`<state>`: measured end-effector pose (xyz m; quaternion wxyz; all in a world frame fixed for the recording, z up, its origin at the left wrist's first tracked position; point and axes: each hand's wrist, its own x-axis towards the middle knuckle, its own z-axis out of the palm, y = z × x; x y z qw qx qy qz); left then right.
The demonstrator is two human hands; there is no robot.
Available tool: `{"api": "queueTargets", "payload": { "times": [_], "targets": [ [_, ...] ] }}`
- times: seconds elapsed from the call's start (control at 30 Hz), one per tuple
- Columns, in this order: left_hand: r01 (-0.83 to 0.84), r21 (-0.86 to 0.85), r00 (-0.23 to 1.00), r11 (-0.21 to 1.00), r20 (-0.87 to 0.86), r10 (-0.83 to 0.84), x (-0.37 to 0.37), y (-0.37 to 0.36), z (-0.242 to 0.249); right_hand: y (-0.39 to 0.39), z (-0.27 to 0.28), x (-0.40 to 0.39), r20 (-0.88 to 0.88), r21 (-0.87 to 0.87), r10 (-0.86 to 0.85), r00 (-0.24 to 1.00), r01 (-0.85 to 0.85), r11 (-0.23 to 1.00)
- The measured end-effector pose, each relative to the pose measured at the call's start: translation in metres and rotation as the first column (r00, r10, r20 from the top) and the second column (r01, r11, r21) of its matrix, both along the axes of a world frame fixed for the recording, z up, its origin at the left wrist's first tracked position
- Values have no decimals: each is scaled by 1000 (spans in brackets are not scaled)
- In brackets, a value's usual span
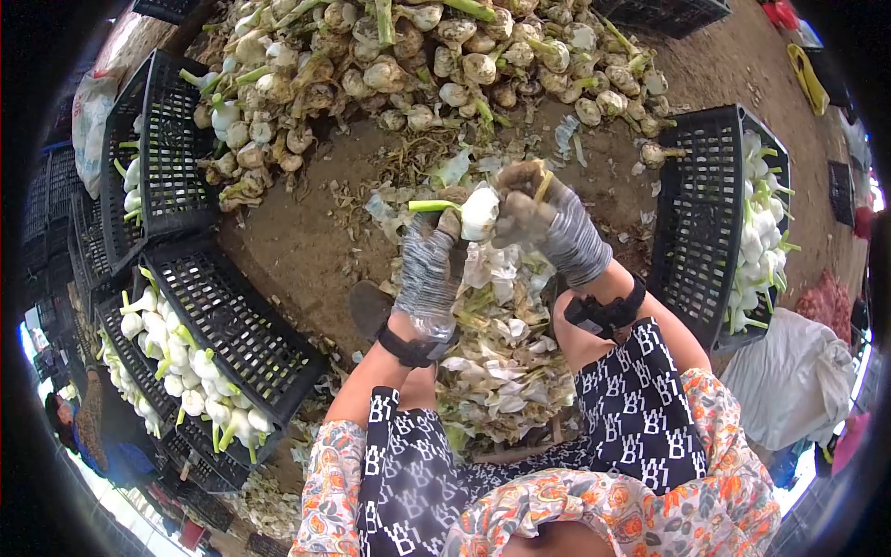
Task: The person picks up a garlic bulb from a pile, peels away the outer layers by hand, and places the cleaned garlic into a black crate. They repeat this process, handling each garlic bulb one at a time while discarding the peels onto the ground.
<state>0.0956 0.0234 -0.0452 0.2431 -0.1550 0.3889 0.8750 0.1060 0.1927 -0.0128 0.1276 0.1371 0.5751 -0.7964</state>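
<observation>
My left hand (429, 265), in a grey knit glove, is closed on a white garlic bulb (480, 214) with its short green stem pointing left. Right beside the bulb, my right hand (561, 227) wears a similar glove with dirty brown fingertips. Its fingers are curled and partly smeared by motion, with a thin yellowish-brown strip showing among them; I cannot tell what they grip. Beneath both hands lies a heap of peeled garlic skins (506, 371) between my knees.
A large pile of untrimmed garlic (390, 70) lies ahead on the dirt floor. Black crates of cleaned bulbs stand at left, including a tilted crate (232, 325), and at right, another crate (696, 218). A white sack (789, 362) sits at right; a person (93, 436) is at far left.
</observation>
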Motion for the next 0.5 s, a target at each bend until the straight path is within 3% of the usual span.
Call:
{"api": "queueTargets", "payload": {
  "times": [0.07, 0.17, 0.27, 0.3, 0.37, 0.4, 0.47, 0.5],
  "targets": [
    [-9, 10, 1000, 1000, 20, 9, -1, 0, 5, -3, 9, -1, -82, 75, -10, 997, 16, 997],
    [37, -25, 999, 999, 26, -36, -3, -2, 1, -1, 0, 0, -216, 449, 98, 971, 9, 893],
    [6, -41, 1000, 999, 0, -6, -1, 1, 5, 2, 4, -3, -461, 740, 275, 844, 194, 644],
    [-4, -17, 1000, 1000, 29, 4, -2, 3, 5, 4, -2, 1, -463, 770, 349, 814, 175, 614],
    [-25, 28, 996, 999, 86, 22, -4, 4, 5, 4, -21, 16, -454, 826, 491, 743, 145, 545],
    [-19, 40, 994, 999, 104, 15, -4, 3, 6, -2, 3, 17, -300, 863, 588, 751, -48, 502],
    [-13, 63, 990, 998, 140, 4, -6, -1, 12, 3, -11, 24, 61, 914, 822, 566, -362, 181],
    [15, 96, 983, 995, 183, -32, -8, -4, 18, 7, -12, 24, -2, 908, 780, 626, -326, 264]
  ]
}}
